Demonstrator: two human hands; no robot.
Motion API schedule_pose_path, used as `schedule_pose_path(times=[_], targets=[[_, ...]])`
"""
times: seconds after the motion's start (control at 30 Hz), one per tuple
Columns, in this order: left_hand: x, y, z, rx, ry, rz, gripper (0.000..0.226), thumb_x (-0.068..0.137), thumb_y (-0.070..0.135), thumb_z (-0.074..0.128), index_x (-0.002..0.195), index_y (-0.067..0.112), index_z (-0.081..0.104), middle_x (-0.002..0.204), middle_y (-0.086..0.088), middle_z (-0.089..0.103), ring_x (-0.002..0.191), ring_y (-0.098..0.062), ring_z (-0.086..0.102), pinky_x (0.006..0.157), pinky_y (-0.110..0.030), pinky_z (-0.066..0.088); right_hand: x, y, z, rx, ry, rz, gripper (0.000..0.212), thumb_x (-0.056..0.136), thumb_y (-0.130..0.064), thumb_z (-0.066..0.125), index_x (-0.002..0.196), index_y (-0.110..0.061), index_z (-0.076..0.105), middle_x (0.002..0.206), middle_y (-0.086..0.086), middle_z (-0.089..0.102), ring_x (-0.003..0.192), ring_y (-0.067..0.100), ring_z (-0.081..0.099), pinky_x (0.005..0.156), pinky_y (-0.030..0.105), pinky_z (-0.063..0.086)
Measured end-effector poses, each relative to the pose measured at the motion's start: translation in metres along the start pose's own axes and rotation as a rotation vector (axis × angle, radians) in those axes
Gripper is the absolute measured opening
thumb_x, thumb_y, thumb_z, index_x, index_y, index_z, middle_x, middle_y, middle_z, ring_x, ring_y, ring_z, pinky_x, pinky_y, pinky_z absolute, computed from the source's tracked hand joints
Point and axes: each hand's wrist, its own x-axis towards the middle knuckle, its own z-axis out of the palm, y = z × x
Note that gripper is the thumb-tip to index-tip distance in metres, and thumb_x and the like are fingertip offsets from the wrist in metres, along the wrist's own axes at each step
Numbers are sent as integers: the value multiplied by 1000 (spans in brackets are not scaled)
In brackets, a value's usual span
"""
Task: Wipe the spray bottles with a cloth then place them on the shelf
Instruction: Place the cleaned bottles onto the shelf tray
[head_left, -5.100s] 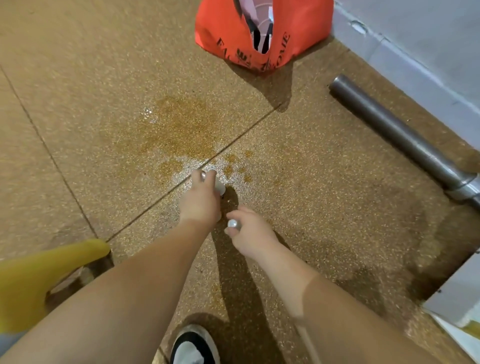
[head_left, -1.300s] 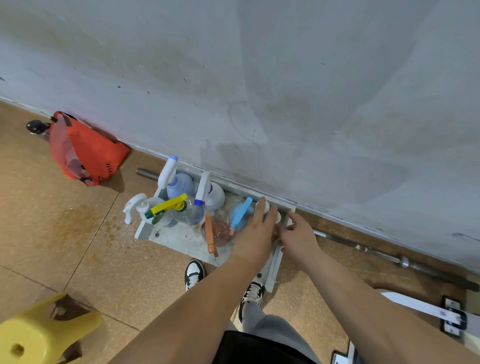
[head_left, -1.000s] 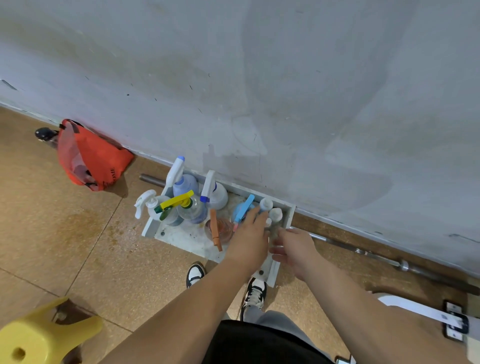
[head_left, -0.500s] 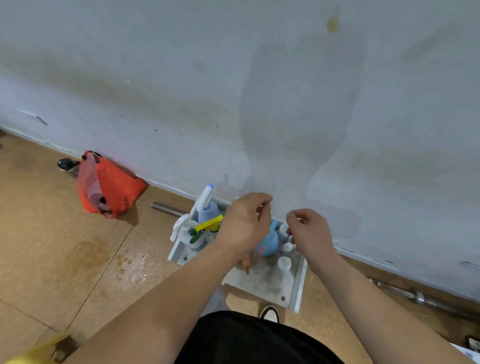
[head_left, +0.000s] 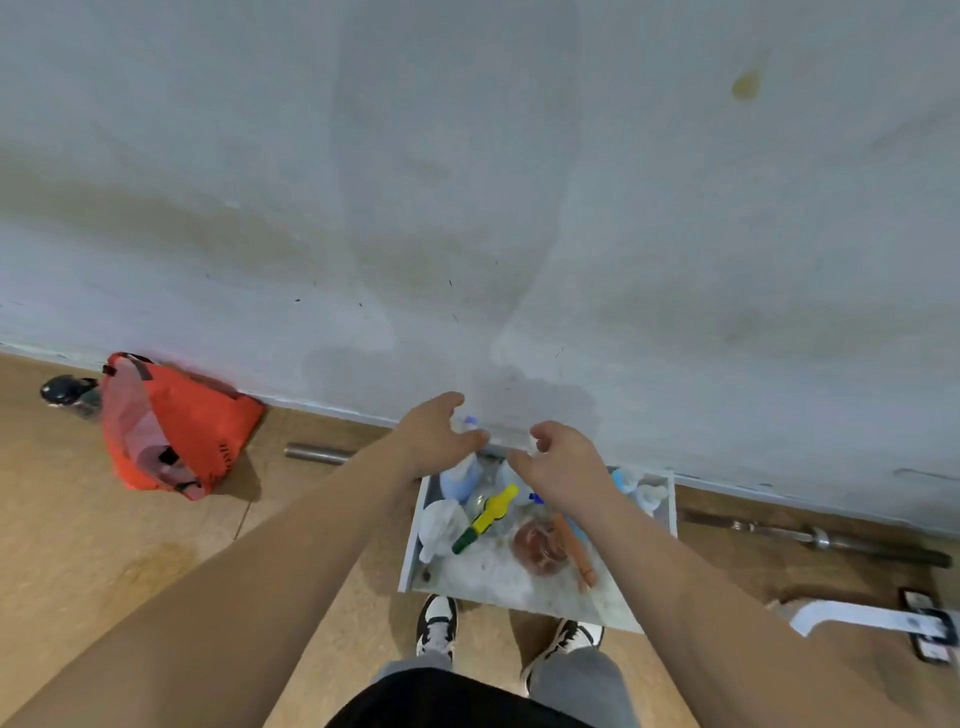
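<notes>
The white shelf (head_left: 411, 551) sits on the floor against the wall, holding the spray bottles (head_left: 441, 525) upright and crowded together: blue, white, yellow-triggered, brownish with an orange trigger. Above it the 2 hands, left hand (head_left: 434, 436) and right hand (head_left: 566, 467), hang apart, fingers loosely curled, holding nothing.

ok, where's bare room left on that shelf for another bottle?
Bare: the front strip of the shelf, between the brown bottle and the near rim. Crowded: back left, where the blue bottle, yellow-trigger bottle and white bottle bunch; small bottles fill the back right corner.
</notes>
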Motion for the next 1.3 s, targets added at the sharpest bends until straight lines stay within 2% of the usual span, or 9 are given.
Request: schedule_pose_path(times=[0.17, 0.33, 0.5, 0.73, 0.83, 0.97, 1.07, 1.17, 1.3], targets=[[15, -17, 15, -7, -100, 69, 67, 100, 19, 58, 160, 30, 31, 151, -6, 53, 125, -27, 60, 103, -34, 48, 11, 6, 14, -238, 49, 94, 51, 95, -30, 64, 141, -13, 50, 139, 12, 42, 123, 35, 57, 91, 39, 50], [14, -32, 10, -62, -55, 80, 58, 97, 18, 59, 150, 30, 39, 132, -6, 59, 98, -24, 62, 86, -36, 53, 14, 28, 14, -75, -88, 108, 37, 95, -10, 56, 131, -19, 63, 119, 7, 68, 102, 27, 63, 80, 31, 47], [9, -43, 10, -146, -21, 93, 57, 94, 30, 73, 142, 30, 44, 138, -3, 56, 105, -24, 67, 92, -47, 59, 23, 35, 2, -146, -109, 74, 56, 86, 3, 50, 129, -28, 68, 129, 5, 67, 114, 29, 62, 85, 31, 49], [10, -46, 13, -123, 17, 74, 52, 96, 26, 68, 141, 25, 40, 129, -4, 59, 99, -20, 64, 90, -39, 55, 33, 35, 1, -56, -93, 75, 39, 89, -3, 53, 115, -28, 70, 112, 3, 70, 103, 28, 64, 87, 37, 54], [13, -46, 14, -185, -26, 46, 61, 97, 21, 66, 150, 24, 36, 141, -5, 54, 106, -20, 62, 92, -36, 52, 36, 32, 9, -63, -84, 52, 35, 95, -17, 57, 127, -28, 65, 118, 5, 69, 106, 29, 63, 91, 37, 53], [16, -42, 15, -125, 5, 40, 53, 97, 18, 64, 147, 14, 48, 130, -6, 63, 108, -22, 63, 92, -38, 54, 35, 26, 12, 0, -100, 40, 69, 97, -18, 57, 159, -38, 34, 154, 11, 40, 112, 26, 61, 91, 31, 47], [15, -36, 10, -134, -30, 108, 67, 95, 10, 58, 157, 28, 39, 149, -5, 53, 124, -26, 62, 100, -35, 51, 36, 24, 11, -89, -159, -39, 64, 100, -13, 54, 155, -42, 40, 172, 2, 15, 145, 23, 43, 107, 29, 38], [19, -34, 4, -48, -97, 189, 60, 97, 4, 52, 150, 32, 49, 171, 5, 19, 153, -19, 33, 113, -28, 37, 38, 23, 8, -156, -167, -65, 49, 100, -9, 52, 142, -31, 60, 169, -3, 27, 151, 18, 36, 115, 28, 34], [22, -36, 0, 62, -118, 224, 53, 95, 4, 52, 145, 21, 57, 170, 10, 23, 152, -12, 33, 117, -25, 34, 39, 25, 4, -9, -36, 47, 44, 93, -4, 56, 133, -15, 66, 147, 7, 56, 127, 27, 60, 105, 33, 48]])
